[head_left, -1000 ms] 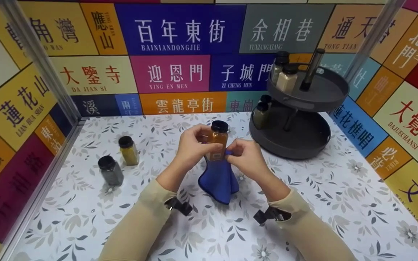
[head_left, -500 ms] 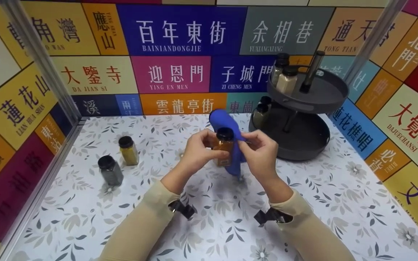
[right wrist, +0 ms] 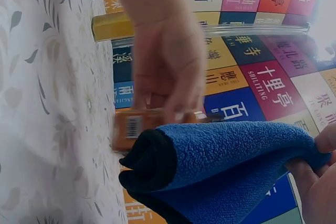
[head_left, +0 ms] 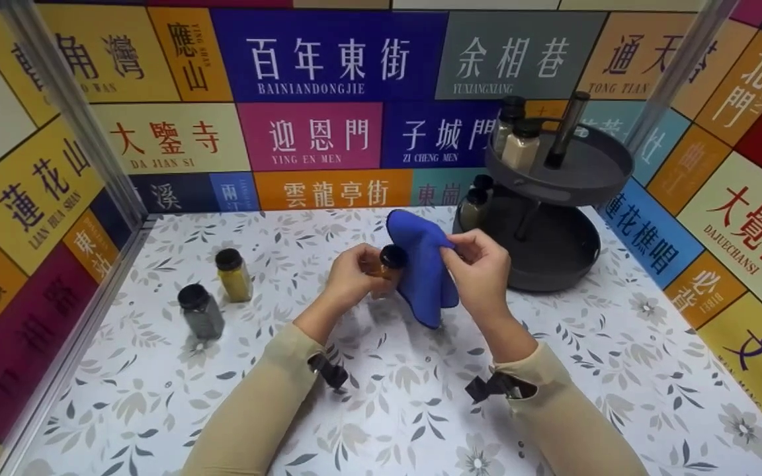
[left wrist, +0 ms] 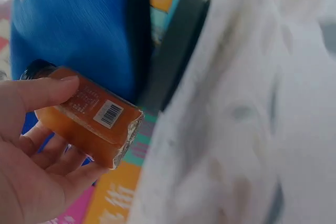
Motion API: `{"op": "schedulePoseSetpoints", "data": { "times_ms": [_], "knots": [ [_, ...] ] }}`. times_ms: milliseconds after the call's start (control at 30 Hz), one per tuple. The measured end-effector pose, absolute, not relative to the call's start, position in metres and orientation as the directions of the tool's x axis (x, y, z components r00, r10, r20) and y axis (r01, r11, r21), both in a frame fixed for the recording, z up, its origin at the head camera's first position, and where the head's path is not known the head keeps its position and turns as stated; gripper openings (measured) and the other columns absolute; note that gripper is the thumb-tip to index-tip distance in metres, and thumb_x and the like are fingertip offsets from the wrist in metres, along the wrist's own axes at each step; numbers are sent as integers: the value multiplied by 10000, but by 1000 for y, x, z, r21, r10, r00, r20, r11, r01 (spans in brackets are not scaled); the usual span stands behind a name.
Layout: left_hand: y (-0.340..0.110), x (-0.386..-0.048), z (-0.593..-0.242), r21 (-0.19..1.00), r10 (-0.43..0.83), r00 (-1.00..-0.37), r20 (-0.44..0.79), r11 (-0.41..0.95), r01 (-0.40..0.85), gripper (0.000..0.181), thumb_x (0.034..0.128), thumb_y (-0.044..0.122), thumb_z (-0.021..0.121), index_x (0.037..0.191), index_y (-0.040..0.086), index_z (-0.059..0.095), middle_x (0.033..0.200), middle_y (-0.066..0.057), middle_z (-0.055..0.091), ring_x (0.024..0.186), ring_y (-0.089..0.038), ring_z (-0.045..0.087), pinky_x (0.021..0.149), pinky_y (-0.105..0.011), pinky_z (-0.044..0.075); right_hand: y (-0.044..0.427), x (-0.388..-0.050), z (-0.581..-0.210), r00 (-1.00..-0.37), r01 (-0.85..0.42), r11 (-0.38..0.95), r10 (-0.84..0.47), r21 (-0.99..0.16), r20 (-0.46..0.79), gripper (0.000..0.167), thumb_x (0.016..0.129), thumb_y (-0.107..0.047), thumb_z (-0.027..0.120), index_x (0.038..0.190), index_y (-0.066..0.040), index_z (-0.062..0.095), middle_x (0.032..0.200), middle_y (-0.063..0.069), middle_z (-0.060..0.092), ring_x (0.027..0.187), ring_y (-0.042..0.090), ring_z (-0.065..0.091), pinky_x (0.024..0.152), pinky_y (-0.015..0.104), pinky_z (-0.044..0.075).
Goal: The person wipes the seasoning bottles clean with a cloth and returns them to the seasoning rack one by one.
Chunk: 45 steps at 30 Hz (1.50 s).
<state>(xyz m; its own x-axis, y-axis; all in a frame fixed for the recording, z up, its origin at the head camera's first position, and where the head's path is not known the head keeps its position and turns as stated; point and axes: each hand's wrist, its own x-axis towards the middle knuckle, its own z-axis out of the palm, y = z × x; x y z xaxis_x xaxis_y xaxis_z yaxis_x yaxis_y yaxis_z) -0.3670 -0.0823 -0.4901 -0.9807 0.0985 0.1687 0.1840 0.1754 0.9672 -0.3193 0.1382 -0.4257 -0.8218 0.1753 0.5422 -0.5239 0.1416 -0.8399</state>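
My left hand (head_left: 348,281) grips a spice jar (left wrist: 89,121) of orange-brown powder with a black cap, a little above the table. In the left wrist view the thumb lies across the jar's side, near a barcode label, with the fingers beneath. My right hand (head_left: 485,272) pinches a blue cloth (head_left: 424,268) with dark edging by one part. The cloth hangs folded and loose just right of the jar. From the right wrist view, the cloth (right wrist: 231,153) covers part of the jar; whether they touch I cannot tell.
On the left of the table stand a yellow-filled jar (head_left: 234,276) and a grey-filled jar (head_left: 202,312), both black-capped. A dark two-tier round rack (head_left: 556,274) stands at the back right, with several jars on its tiers. Patterned wall panels (head_left: 315,132) enclose the back and sides.
The cloth, earlier draped below and behind the jar, has been lifted and shifted to the jar's right. Most recently the jar has moved slightly left and down, away from the right hand.
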Motion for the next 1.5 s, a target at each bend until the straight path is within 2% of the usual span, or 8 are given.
{"op": "schedulePoseSetpoints", "data": {
  "times_ms": [200,500,667,767,933,1033,1200,1500],
  "knots": [
    [-95,-381,-512,953,9,-993,122,277,120,322,657,-73,799,931,67,704,919,-63,732,901,-216,743,851,-307,590,140,-321,-425,-829,-505,155,185,-849,527,126,873,100,764,992,61,753,1040,185,782,942,86,767,847,211,620],
    [-106,-391,-526,977,19,-998,57,206,59,336,667,-97,777,937,64,660,1003,-92,723,962,-254,751,856,-321,606,138,-321,-429,-846,-493,138,153,-859,510,123,884,104,757,1002,72,745,1045,207,776,901,52,756,808,216,624],
    [-113,-395,-531,959,128,-986,109,247,138,528,640,-112,777,1135,37,671,1098,-98,740,1072,-236,714,972,-323,565,136,-321,-432,-858,-476,138,145,-869,493,128,876,109,757,998,72,748,1034,205,778,898,44,752,806,208,619],
    [-116,-397,-534,946,236,-959,157,243,215,602,676,-135,692,1257,21,654,1048,-67,705,1008,-196,651,906,-295,525,135,-321,-434,-863,-464,157,141,-872,485,128,870,90,770,995,62,754,1027,205,785,885,32,749,790,197,611],
    [-114,-396,-534,933,309,-928,210,222,285,504,712,-147,581,1191,-19,668,887,-24,592,823,-166,542,724,-259,455,134,-322,-436,-870,-450,177,136,-875,474,127,861,72,784,983,57,755,1011,205,788,862,38,745,767,192,606],
    [-113,-395,-534,948,295,-938,181,202,247,491,724,-154,602,1192,-23,670,977,-42,647,926,-175,624,782,-236,512,133,-322,-435,-870,-449,174,137,-876,473,126,856,83,780,978,62,753,1001,206,787,863,47,748,769,195,610],
    [-113,-394,-534,960,261,-958,116,220,176,465,760,-132,677,1216,-42,668,1139,-137,691,1156,-329,719,938,-310,602,131,-321,-434,-871,-448,176,133,-876,472,134,851,86,779,981,59,758,1006,200,789,882,41,752,789,192,611],
    [-107,-393,-532,970,174,-978,115,192,148,342,740,-67,778,1072,-6,721,1024,-93,709,947,-248,764,791,-273,616,133,-321,-432,-864,-455,194,139,-869,484,136,857,64,789,988,47,761,1017,201,788,890,53,756,798,183,604]
  ]
}}
